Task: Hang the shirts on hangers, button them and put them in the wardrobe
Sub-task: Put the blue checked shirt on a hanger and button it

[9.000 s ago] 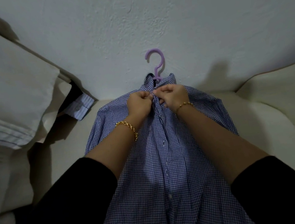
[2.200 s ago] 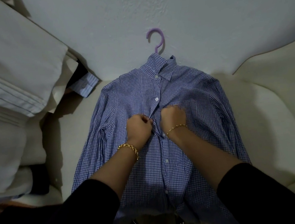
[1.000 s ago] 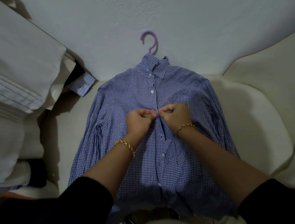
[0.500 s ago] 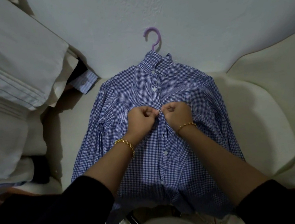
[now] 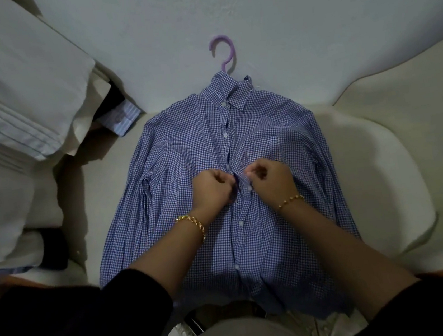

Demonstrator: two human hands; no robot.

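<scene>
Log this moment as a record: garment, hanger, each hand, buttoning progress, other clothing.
garment: blue checked shirt, front up on the cream cushion
hanger: purple hanger, hook showing above the collar
left: left hand pinches the placket at mid-chest
right: right hand pinches the opposite edge
buttoning: closed from collar to the hands; below, unclear
other clothing: striped shirt peeks out beside the white pillows

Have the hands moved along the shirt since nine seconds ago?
Yes. Left hand and right hand were at the collar below the hanger hook; now they pinch the shirt front farther down, toward the hem.
</scene>
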